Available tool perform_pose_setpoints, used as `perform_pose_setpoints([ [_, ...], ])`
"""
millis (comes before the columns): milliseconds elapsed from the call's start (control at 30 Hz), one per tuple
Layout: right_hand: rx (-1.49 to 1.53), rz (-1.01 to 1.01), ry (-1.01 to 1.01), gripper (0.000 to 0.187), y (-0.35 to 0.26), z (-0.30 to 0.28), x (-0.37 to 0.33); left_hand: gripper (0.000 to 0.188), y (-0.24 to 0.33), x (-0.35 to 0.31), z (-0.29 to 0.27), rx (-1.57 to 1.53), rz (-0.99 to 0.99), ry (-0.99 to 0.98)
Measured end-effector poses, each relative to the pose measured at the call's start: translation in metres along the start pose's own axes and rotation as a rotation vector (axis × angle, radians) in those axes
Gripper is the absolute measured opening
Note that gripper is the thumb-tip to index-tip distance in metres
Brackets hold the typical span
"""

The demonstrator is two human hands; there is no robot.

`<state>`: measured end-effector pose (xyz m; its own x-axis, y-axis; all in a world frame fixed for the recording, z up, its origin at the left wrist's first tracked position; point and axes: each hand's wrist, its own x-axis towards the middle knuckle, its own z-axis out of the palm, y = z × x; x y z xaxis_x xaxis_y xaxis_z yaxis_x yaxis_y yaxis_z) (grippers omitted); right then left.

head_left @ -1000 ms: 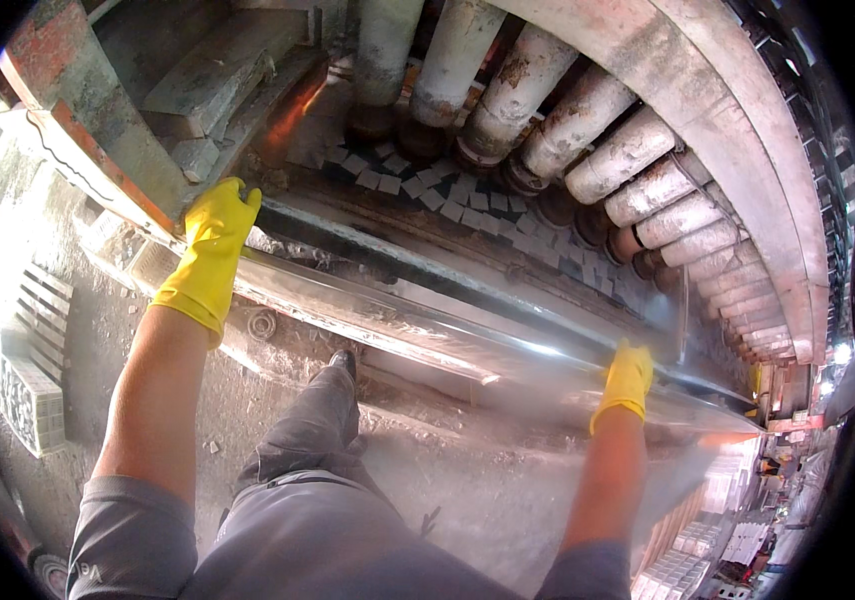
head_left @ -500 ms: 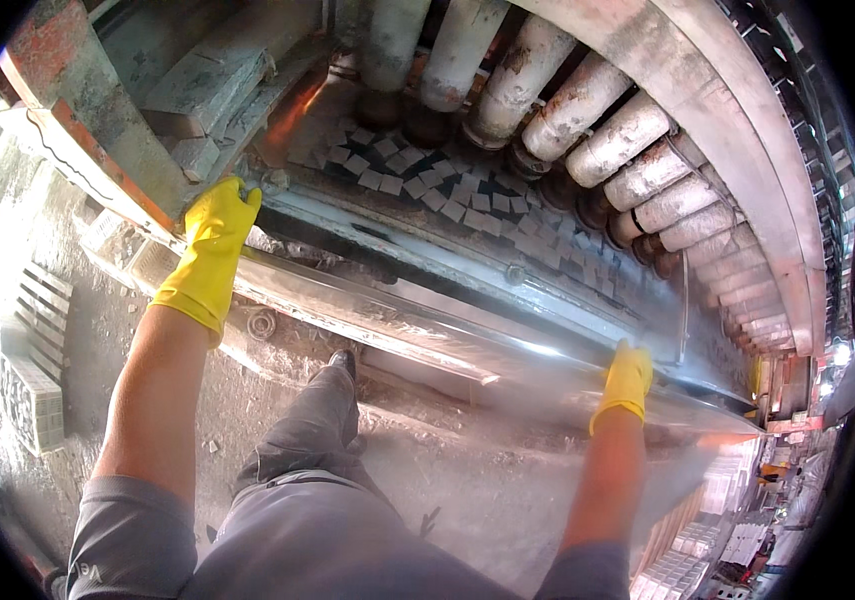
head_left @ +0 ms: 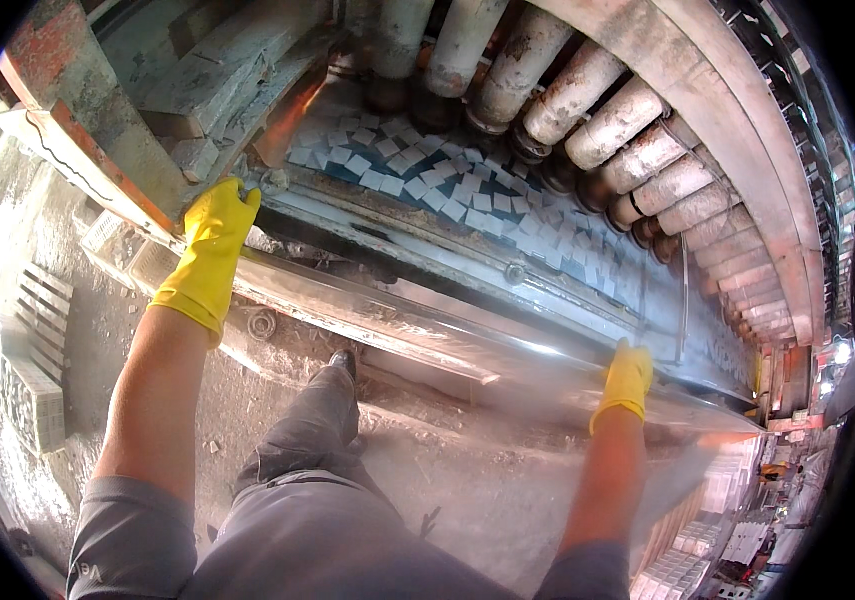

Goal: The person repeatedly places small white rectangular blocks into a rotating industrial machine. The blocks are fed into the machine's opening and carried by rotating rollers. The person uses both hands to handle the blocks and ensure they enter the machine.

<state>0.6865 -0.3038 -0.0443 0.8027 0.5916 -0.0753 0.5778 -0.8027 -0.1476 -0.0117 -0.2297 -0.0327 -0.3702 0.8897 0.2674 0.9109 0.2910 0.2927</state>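
Observation:
A long shiny metal rail [head_left: 427,325] runs along the front of a machine, across my view. Near its left end, beside a worn upright, my left hand [head_left: 215,225] in a yellow rubber glove is closed over the edge. Farther right, my right hand [head_left: 627,378], also in a yellow glove, curls over the same rail; a haze softens its outline. Behind the rail, many small pale square tiles [head_left: 452,210] lie scattered on a wet, dark bluish bed. A row of thick, stained cylinders [head_left: 517,70] stands over the bed's far side.
A curved beam [head_left: 737,130] spans the cylinders' far side. The worn upright [head_left: 97,140] with orange paint stands at left. On the dusty floor sit a slatted pallet [head_left: 42,310] and a pale crate [head_left: 32,410]. Stacked pale pieces [head_left: 687,560] are at lower right.
The cylinders have shifted slightly upward in the picture, uncovering more of the bed. The tiles and bed look brighter and bluer. Both hands stay in place.

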Motion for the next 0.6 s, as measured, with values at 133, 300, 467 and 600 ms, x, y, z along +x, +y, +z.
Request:
perform_pose_setpoints([
  [133, 0.004, 0.011, -0.005, 0.057, 0.006, -0.001, -0.008, 0.042, 0.0, -0.008, -0.006, -0.006, -0.004, -0.013],
  [300, 0.005, 0.006, -0.005, 0.056, 0.003, -0.009, -0.022, 0.042, -0.008, -0.014, -0.003, -0.019, 0.015, 0.031],
  [467, 0.004, 0.017, -0.019, 0.055, -0.004, -0.016, -0.033, 0.042, -0.007, -0.016, -0.007, -0.014, 0.005, -0.006],
  [600, 0.006, -0.004, 0.006, 0.056, 0.005, -0.006, -0.014, 0.042, -0.004, -0.006, -0.002, -0.007, 0.004, -0.023],
])
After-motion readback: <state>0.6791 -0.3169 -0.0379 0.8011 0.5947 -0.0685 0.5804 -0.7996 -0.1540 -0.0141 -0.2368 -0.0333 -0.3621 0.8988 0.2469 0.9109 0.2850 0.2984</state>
